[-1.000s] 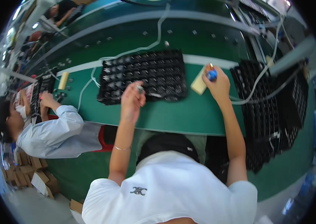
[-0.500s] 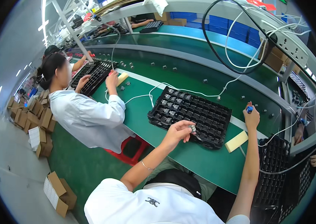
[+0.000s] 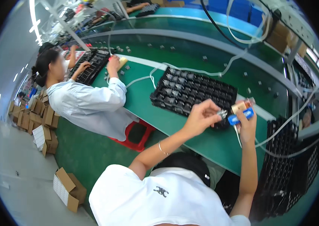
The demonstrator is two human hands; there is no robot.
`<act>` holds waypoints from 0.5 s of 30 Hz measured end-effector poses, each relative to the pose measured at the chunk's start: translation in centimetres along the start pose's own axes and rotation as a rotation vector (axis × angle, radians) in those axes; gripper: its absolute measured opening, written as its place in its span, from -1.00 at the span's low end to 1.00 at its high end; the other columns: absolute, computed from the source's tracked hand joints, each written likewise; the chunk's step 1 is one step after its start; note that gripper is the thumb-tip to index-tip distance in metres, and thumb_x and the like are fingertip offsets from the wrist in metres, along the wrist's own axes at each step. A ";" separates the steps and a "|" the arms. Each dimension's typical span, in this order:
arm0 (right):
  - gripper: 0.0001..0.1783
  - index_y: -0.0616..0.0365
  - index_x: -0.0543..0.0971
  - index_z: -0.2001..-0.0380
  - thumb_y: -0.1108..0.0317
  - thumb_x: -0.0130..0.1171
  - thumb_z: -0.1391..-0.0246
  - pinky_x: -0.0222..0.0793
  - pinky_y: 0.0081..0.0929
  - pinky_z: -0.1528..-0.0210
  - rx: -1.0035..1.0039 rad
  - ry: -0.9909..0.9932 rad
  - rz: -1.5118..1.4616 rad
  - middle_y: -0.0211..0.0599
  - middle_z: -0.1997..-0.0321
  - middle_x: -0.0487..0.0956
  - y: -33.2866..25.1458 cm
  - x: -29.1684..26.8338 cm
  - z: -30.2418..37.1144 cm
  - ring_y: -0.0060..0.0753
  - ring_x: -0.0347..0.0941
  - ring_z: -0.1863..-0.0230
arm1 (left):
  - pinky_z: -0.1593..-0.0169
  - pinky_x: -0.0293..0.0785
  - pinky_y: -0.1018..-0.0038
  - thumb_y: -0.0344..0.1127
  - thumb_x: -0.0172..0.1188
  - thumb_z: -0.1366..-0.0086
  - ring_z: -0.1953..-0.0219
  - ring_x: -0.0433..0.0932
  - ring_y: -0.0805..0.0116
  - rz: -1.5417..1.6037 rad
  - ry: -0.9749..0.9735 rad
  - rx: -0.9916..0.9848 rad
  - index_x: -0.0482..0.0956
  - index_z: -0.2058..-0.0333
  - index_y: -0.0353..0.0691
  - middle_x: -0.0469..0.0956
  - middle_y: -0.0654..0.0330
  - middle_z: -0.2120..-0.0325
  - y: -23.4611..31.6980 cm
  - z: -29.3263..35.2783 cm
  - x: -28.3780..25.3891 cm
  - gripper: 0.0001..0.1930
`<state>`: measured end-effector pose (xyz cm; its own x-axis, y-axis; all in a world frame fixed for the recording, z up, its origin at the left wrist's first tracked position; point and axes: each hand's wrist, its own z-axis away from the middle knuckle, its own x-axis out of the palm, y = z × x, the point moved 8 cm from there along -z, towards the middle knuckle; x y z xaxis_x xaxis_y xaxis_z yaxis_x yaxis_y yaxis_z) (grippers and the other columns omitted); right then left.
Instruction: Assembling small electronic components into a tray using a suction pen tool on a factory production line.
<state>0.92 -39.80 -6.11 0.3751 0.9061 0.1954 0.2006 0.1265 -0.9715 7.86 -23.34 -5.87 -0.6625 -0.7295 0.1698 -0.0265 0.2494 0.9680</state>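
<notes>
My left hand [image 3: 204, 117] pinches a small silvery metal component [image 3: 222, 113] between thumb and fingertips, over the near right corner of a black compartment tray [image 3: 201, 90]. Close beside it, my right hand [image 3: 247, 126] grips a small blue bar-shaped tool [image 3: 241, 116] with pale markings; its exact kind is unclear. Something reddish shows near the fingers. A cream-coloured block [image 3: 238, 107] appears behind the blue tool, partly hidden by it. Similar small metal components fill the tray's left part.
Loose components lie along the green conveyor [image 3: 189, 52] beyond the tray. White cables cross the green bench [image 3: 140, 96]. More black trays [image 3: 278, 165] stand at right. A co-worker [image 3: 86, 100] sits left, near a red stool [image 3: 138, 133]. Cardboard boxes [image 3: 69, 188] sit on the floor.
My right hand has come back from the conveyor, bringing the blue tool near my left hand. My left hand has moved right with the metal component. The view has shifted slightly.
</notes>
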 end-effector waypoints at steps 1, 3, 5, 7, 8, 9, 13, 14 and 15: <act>-0.63 0.18 0.48 0.01 0.32 0.21 -0.12 0.25 -0.81 0.53 0.011 0.011 -0.058 -0.45 0.28 0.56 0.2 0.5 0.5 -0.73 0.43 0.43 | 0.48 0.46 0.65 -0.49 0.31 -0.16 0.50 0.51 0.63 0.008 0.000 0.037 0.49 0.30 -0.35 0.58 0.25 0.47 0.4 0.0 0.5 -0.81; -0.62 0.19 0.48 0.00 0.34 0.22 -0.12 0.23 -0.82 0.54 0.047 -0.016 -0.078 -0.44 0.24 0.55 -0.1 1.5 1.0 -0.78 0.43 0.41 | 0.46 0.48 0.65 -0.50 0.33 -0.14 0.49 0.53 0.63 -0.051 -0.017 0.030 0.49 0.31 -0.36 0.59 0.22 0.47 0.6 -0.2 1.0 -0.81; -0.63 0.19 0.48 0.02 0.33 0.23 -0.12 0.20 -0.82 0.57 0.089 -0.024 -0.166 -0.45 0.26 0.55 0.5 1.7 1.1 -0.80 0.41 0.44 | 0.45 0.50 0.66 -0.51 0.33 -0.13 0.49 0.54 0.61 -0.041 -0.004 0.010 0.48 0.31 -0.38 0.60 0.19 0.46 0.9 -0.2 1.0 -0.80; -0.66 0.18 0.48 0.05 0.32 0.23 -0.12 0.17 -0.82 0.59 0.087 -0.049 -0.190 -0.47 0.29 0.54 0.5 1.8 1.2 -0.80 0.39 0.47 | 0.45 0.50 0.66 -0.52 0.32 -0.13 0.50 0.55 0.60 -0.071 -0.024 0.012 0.48 0.31 -0.38 0.60 0.18 0.46 1.0 -0.3 1.2 -0.81; -0.66 0.18 0.48 0.07 0.29 0.23 -0.12 0.19 -0.83 0.57 0.104 -0.066 -0.196 -0.48 0.31 0.52 0.4 1.9 1.4 -0.80 0.39 0.46 | 0.47 0.48 0.68 -0.49 0.33 -0.13 0.52 0.55 0.60 -0.068 -0.032 0.015 0.47 0.33 -0.36 0.60 0.19 0.46 0.7 -0.3 1.2 -0.80; -0.66 0.18 0.48 0.07 0.29 0.23 -0.12 0.19 -0.83 0.57 0.109 -0.048 -0.193 -0.48 0.31 0.52 0.5 1.7 1.5 -0.80 0.39 0.46 | 0.47 0.48 0.68 -0.49 0.33 -0.13 0.52 0.55 0.60 -0.061 -0.045 0.004 0.47 0.33 -0.36 0.60 0.19 0.46 0.5 -0.3 1.3 -0.80; -0.64 0.17 0.46 0.08 0.24 0.24 -0.13 0.25 -0.82 0.52 0.213 -0.105 -0.236 -0.45 0.28 0.52 1.9 1.7 2.0 -0.77 0.41 0.40 | 0.52 0.40 0.72 -0.46 0.35 -0.12 0.54 0.52 0.62 -0.008 -0.075 -0.072 0.44 0.33 -0.28 0.58 0.24 0.50 -0.1 -0.3 1.7 -0.78; -0.63 0.17 0.44 0.06 0.24 0.23 -0.14 0.27 -0.81 0.52 0.229 -0.127 -0.238 -0.44 0.26 0.52 2.1 1.9 2.1 -0.76 0.43 0.39 | 0.51 0.39 0.70 -0.46 0.36 -0.10 0.53 0.51 0.63 0.010 -0.104 -0.095 0.45 0.31 -0.29 0.58 0.25 0.51 -0.5 -0.3 1.7 -0.75; -0.62 0.17 0.43 0.04 0.23 0.22 -0.14 0.29 -0.80 0.51 0.245 -0.153 -0.240 -0.43 0.23 0.52 2.3 2.0 2.2 -0.75 0.44 0.37 | 0.50 0.38 0.69 -0.46 0.38 -0.08 0.53 0.49 0.64 0.028 -0.131 -0.118 0.46 0.28 -0.29 0.57 0.26 0.52 -0.8 -0.3 1.6 -0.72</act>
<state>0.15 -36.80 -8.30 0.2008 0.8866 0.4167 0.0371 0.4182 -0.9076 7.07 -24.93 -6.32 -0.7536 -0.6325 0.1788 0.0759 0.1864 0.9795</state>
